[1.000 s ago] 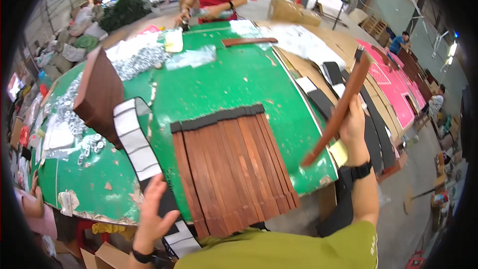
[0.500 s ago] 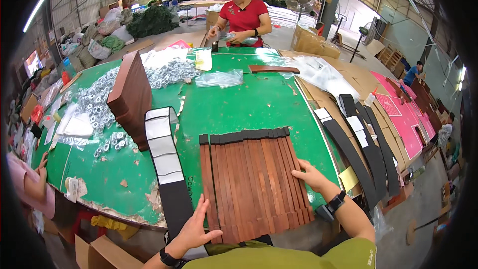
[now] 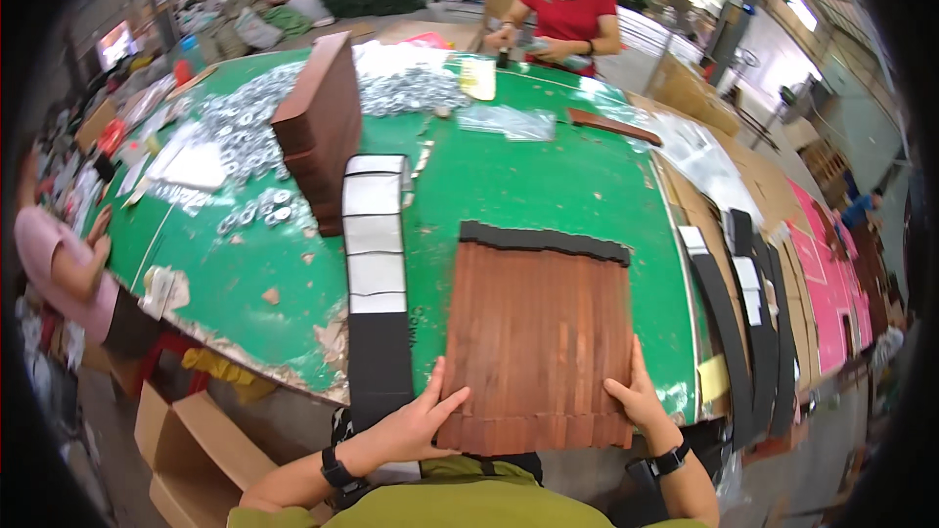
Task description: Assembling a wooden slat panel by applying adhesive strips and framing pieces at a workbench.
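A row of reddish-brown wooden slats (image 3: pixel 538 342) lies side by side at the table's near edge, black pieces (image 3: pixel 543 242) capping their far ends. My left hand (image 3: pixel 423 420) presses the row's left side near the bottom, thumb over the top. From the other side, my right hand (image 3: pixel 641 396) grips the right edge, so the row is squeezed between both palms. Left of it lies a black foam strip (image 3: pixel 380 357) with white backing squares on its far half. A tall stack of brown wooden boards (image 3: pixel 328 137) stands beyond that strip.
Metal rings (image 3: pixel 249 132) are heaped at the back left of the green table (image 3: pixel 489 181). Clear plastic bags (image 3: pixel 507 122) and one loose slat (image 3: pixel 614 125) lie farther back. More black strips (image 3: pixel 719 318) rest on the right. A person in red (image 3: pixel 567 15) works opposite; another person (image 3: pixel 64 259) is at left.
My left hand has closed in on the slats' left side, and the gap beside the leftmost slat is gone. My right hand has slid nearer along the right edge. The view has shifted.
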Motion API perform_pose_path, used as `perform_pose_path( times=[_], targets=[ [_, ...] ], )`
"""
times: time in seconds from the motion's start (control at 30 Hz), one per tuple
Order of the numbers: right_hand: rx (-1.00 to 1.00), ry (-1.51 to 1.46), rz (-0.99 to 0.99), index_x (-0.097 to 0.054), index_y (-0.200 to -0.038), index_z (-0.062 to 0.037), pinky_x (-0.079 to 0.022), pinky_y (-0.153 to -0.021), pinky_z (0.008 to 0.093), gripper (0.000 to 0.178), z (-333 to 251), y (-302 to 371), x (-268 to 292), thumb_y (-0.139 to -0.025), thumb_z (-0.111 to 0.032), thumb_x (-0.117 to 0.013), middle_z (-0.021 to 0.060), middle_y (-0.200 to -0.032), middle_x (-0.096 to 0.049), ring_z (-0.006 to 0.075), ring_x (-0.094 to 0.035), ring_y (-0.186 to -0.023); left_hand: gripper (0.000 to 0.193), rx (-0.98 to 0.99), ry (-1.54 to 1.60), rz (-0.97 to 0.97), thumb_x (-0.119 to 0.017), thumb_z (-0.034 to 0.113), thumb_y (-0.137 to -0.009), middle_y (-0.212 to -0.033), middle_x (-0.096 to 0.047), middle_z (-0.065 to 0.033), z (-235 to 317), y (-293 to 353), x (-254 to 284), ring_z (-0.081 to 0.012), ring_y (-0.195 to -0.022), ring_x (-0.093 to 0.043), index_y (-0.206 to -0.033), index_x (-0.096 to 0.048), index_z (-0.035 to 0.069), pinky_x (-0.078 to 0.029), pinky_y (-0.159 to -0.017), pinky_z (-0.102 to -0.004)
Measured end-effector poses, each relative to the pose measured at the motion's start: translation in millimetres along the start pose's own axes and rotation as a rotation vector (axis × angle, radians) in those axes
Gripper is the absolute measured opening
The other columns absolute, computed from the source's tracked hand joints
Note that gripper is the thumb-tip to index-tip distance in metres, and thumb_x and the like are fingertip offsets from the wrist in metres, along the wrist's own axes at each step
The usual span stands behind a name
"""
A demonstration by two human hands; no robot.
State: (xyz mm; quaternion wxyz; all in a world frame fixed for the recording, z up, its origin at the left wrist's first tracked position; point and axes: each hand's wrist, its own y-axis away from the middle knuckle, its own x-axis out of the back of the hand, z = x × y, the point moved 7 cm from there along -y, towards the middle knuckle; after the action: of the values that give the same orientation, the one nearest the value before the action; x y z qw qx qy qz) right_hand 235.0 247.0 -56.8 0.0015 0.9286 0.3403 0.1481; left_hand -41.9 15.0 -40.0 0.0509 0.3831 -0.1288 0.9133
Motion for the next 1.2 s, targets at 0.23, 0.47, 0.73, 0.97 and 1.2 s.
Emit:
perform_pose_path(
  times=[0.23,0.47,0.73,0.97,1.2],
  targets=[
    [0.013,-0.001,0.013,0.002,-0.159,0.0011,-0.02,-0.12,0.0354,0.098,-10,-43,-1,-0.087,-0.005,-0.064,0.0217,-0.162,-0.019,0.0287,-0.023,-0.149,0.109,0.099,0.062,-0.028,-0.089,0.029,-0.072,-0.159,0.011,-0.0374,-29,-30,18,-0.0541,-0.129,-0.046,-0.156,-0.025,0.006,-0.049,-0.101,-0.0458],
    [0.04,-0.15,0.068,0.002,-0.162,-0.0097,-0.02,-0.121,0.0388,0.092,-21,-55,3,-0.091,-0.005,-0.057,0.0192,-0.166,-0.012,0.0303,-0.021,-0.151,0.111,0.285,0.036,-0.018,-0.091,0.024,-0.067,-0.163,0.004,-0.0312,-38,-46,40,-0.0496,-0.138,-0.039,-0.156,-0.027,0.007,-0.046,-0.106,-0.0441],
    [0.03,-0.04,0.753,-0.056,-0.122,0.0021,-0.044,-0.099,0.0325,0.023,35,106,50,-0.103,-0.01,-0.048,0.0134,-0.118,-0.062,0.0215,-0.058,-0.114,0.043,0.452,-0.26,0.724,-0.079,0.011,-0.081,-0.121,-0.063,-0.0175,-20,104,90,-0.0349,-0.106,-0.065,-0.119,-0.062,0.002,-0.054,-0.088,-0.0394],
    [-0.685,-0.195,0.118,-0.066,-0.095,-0.0019,-0.053,-0.066,0.0352,0.032,340,264,-93,-0.103,-0.03,-0.053,0.0078,-0.081,-0.068,0.0182,-0.066,-0.074,0.024,1.104,0.546,0.584,-0.073,0.019,-0.092,-0.081,-0.063,-0.0007,-49,178,19,-0.0077,-0.073,-0.059,-0.102,-0.06,0.0,-0.048,-0.063,-0.0247],
    [-0.816,0.223,-0.203,-0.065,-0.113,-0.0012,-0.055,-0.077,0.0358,0.033,409,244,-199,-0.1,-0.03,-0.06,0.0096,-0.097,-0.072,0.0211,-0.068,-0.087,0.019,0.921,0.058,0.772,-0.07,0.001,-0.088,-0.064,-0.047,0.0044,-63,116,94,-0.0044,-0.059,-0.042,-0.1,-0.056,0.002,-0.037,-0.054,-0.0224]
  ],
)
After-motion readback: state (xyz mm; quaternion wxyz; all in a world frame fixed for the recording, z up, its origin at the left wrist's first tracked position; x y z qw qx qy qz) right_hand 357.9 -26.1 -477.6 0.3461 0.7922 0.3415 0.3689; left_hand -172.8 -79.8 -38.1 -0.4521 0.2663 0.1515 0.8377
